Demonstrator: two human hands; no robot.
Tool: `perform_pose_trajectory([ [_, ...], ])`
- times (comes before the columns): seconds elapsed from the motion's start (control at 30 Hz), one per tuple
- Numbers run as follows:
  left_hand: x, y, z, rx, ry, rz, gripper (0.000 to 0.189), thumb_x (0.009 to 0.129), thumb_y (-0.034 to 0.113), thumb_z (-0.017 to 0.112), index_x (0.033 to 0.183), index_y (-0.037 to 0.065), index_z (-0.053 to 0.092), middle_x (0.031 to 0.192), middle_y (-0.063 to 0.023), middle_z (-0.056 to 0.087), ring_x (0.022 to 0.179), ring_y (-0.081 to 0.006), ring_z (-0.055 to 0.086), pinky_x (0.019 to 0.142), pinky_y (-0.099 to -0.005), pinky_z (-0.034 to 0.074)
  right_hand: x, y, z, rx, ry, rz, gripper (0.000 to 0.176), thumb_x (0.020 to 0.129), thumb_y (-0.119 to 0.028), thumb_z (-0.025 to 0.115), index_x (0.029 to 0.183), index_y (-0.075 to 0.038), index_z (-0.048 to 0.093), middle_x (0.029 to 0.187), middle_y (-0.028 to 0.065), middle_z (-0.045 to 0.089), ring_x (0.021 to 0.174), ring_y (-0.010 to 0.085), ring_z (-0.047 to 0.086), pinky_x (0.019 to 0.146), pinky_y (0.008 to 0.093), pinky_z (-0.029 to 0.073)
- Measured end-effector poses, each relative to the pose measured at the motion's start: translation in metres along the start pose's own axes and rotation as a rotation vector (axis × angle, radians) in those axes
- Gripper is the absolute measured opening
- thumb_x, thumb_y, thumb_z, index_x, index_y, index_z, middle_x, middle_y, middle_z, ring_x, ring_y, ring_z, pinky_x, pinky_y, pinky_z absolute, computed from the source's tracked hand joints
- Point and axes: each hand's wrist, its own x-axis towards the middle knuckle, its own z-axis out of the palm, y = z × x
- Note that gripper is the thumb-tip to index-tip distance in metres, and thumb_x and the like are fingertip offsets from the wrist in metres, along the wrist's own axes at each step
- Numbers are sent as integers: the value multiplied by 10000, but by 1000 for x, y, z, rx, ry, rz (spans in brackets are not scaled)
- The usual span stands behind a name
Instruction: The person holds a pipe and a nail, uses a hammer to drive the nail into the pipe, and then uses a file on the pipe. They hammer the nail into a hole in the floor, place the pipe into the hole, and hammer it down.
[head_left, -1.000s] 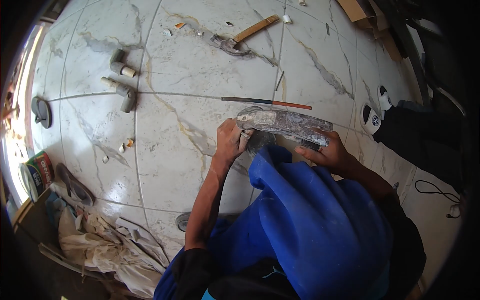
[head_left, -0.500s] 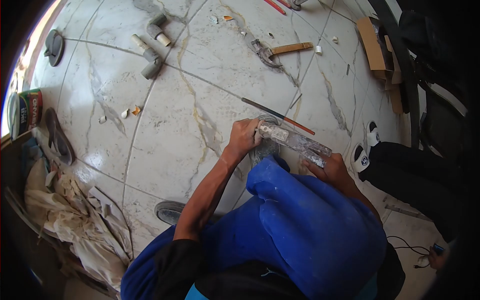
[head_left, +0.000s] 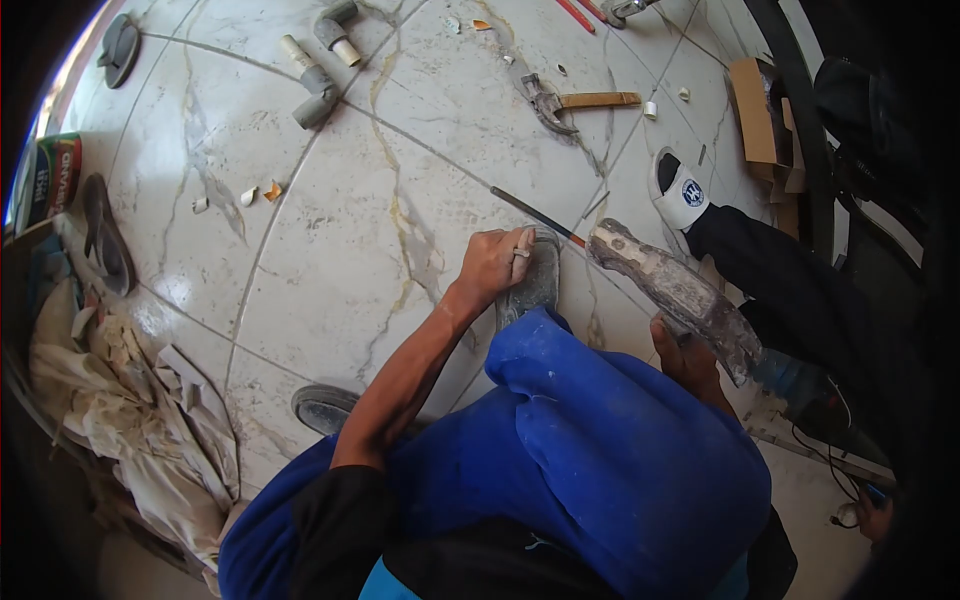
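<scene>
My left hand (head_left: 492, 262) is closed in a fist above the toe of my dark shoe (head_left: 540, 275). A small pale end shows between its thumb and forefinger; the rest of that item is hidden. My right hand (head_left: 690, 362) grips a worn claw hammer, its handle mostly out of sight. The scuffed, whitish-grey hammer head (head_left: 675, 290) is raised near the camera, to the right of my left hand and apart from it. Partly behind the head, a thin dark and red rod (head_left: 535, 212) lies on the tiles.
A second hammer (head_left: 597, 100) with a wooden handle lies ahead. Grey pipe elbows (head_left: 318, 105), loose slippers (head_left: 108, 235) and a paint tin (head_left: 55, 178) are leftward, above crumpled cloth (head_left: 130, 400). At right are another person's slippered foot (head_left: 682, 190) and a cardboard box (head_left: 752, 110).
The hammer in my right hand has risen and swung right, away from my left hand. Another person's slippered foot has shifted forward. My left hand stays closed over the shoe.
</scene>
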Motion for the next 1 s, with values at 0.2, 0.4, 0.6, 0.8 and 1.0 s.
perform_pose_trajectory([
  [0.2, -3, -4, -1, -78, -17, 50, 67, 767, 65, 553, 767, 2, 531, 576, -143, 487, 507, -318, 500, 476, -395, 398, 12, 31, 26, -238, -82, -378, 306, 721, -60, 648, 1017, -23, 580, 852, 174, 637, 685, 306, 643, 570, 358, 496],
  [0.4, -8, -8, -12, -31, -169, 25, 223, 768, 176, 652, 919, 45, 553, 651, -133, 545, 584, -283, 552, 525, -354, 457, 7, 25, 12, -366, -2, -521, 313, 736, -78, 673, 1023, 3, 577, 900, 158, 646, 775, 302, 650, 661, 340, 510],
  [0.6, -21, -1, -45, -158, -99, 103, 606, 679, 129, 756, 1168, 16, 416, 1018, -146, 574, 917, -289, 562, 823, -369, 447, 7, 10, 14, -147, 163, -378, 297, 828, -118, 614, 1090, 10, 560, 999, 164, 620, 905, 282, 612, 809, 314, 463],
  [0.8, -5, 32, -46, -156, 11, 19, 578, 746, 94, 684, 1246, 27, 402, 1112, -183, 570, 1045, -293, 550, 909, -418, 403, 3, 4, 18, 383, -51, 307, 357, 829, -278, 607, 986, 40, 557, 783, 143, 589, 702, 193, 553, 666, 307, 437],
  [1.0, -6, 33, -56, 178, -245, 277, 210, 749, 16, 621, 953, 66, 623, 919, -29, 650, 927, -218, 596, 851, -378, 461, -3, 15, 24, 351, 54, 235, 334, 825, -273, 619, 929, 36, 548, 689, 124, 560, 615, 151, 509, 595, 300, 418],
])
